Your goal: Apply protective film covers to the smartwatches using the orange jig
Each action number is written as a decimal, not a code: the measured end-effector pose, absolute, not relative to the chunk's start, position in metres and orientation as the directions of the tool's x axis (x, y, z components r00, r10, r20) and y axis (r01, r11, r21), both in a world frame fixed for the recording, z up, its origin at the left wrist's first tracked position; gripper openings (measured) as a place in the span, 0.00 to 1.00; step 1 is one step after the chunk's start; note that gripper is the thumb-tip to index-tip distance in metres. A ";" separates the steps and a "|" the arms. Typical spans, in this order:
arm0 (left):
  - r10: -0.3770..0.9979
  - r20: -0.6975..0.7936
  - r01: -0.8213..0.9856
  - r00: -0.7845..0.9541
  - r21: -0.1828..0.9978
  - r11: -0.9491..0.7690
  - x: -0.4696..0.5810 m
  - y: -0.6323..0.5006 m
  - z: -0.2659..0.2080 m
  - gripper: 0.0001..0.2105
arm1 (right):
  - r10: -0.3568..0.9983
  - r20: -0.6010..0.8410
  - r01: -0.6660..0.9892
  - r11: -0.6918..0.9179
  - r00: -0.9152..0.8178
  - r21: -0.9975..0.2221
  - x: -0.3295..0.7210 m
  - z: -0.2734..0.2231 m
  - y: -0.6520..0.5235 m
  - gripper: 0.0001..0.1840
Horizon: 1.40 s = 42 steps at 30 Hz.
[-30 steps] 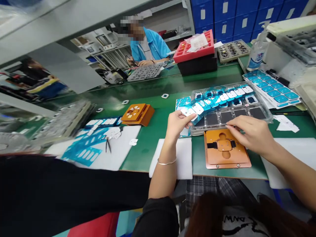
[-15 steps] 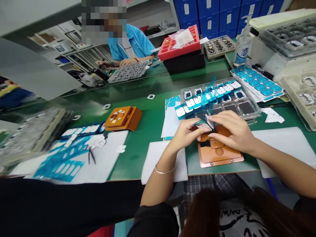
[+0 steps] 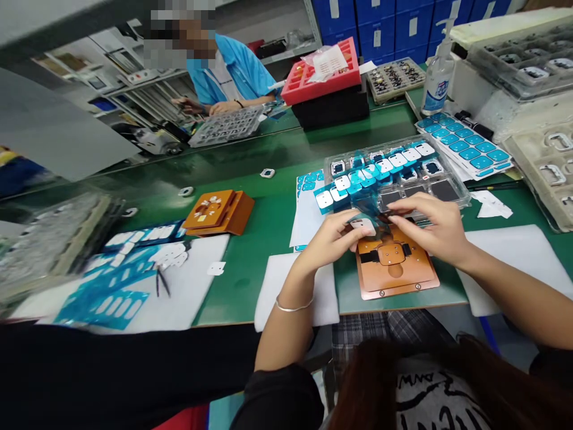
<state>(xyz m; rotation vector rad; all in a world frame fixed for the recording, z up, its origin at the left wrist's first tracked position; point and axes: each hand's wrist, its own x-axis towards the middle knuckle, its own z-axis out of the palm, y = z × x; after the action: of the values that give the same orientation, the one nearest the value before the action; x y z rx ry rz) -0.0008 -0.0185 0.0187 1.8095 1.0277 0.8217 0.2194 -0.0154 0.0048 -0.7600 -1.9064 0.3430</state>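
My left hand pinches a small white piece with rounded corners between thumb and fingers. Clear blue film stands up between my hands. My right hand is closed, thumb and index finger pinching the film's dark right end; exactly what lies between those fingertips is partly hidden. Below both hands lies an orange fixture plate with a raised centre block and black pads. Just beyond them, a blue strip of white pieces rests across a clear plastic tray holding white-framed parts.
White foam sheets flank the fixture. Blue sticker sheets and a pump bottle stand at right. Leftward are a second orange fixture, tweezers and blue film scraps. A co-worker in blue sits across the table.
My right fingertips have closed together and shifted slightly up from the fixture, uncovering its centre block. The white piece seen at them before no longer shows there. My left hand keeps its white piece.
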 end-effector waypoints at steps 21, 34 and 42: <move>0.855 0.316 0.676 -0.412 0.735 0.054 -0.055 0.022 -0.012 0.21 | 0.661 0.330 0.393 0.700 -0.674 -0.597 0.227 0.006 -0.015 0.05; 0.752 0.627 0.700 0.204 0.444 -0.559 -0.016 -0.006 0.010 0.10 | 0.704 0.569 0.596 0.691 -0.425 -0.410 0.257 0.009 0.021 0.07; 0.583 0.321 0.261 0.746 0.665 -0.700 0.007 -0.023 0.013 0.06 | 0.837 0.492 0.893 0.389 -0.240 -0.227 0.305 -0.019 0.073 0.10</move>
<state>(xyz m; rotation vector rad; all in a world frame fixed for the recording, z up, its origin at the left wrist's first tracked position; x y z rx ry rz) 0.0075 -0.0230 0.0131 2.3385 0.6325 0.6995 0.3052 0.0730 -0.0193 -1.4769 -2.1092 -0.1345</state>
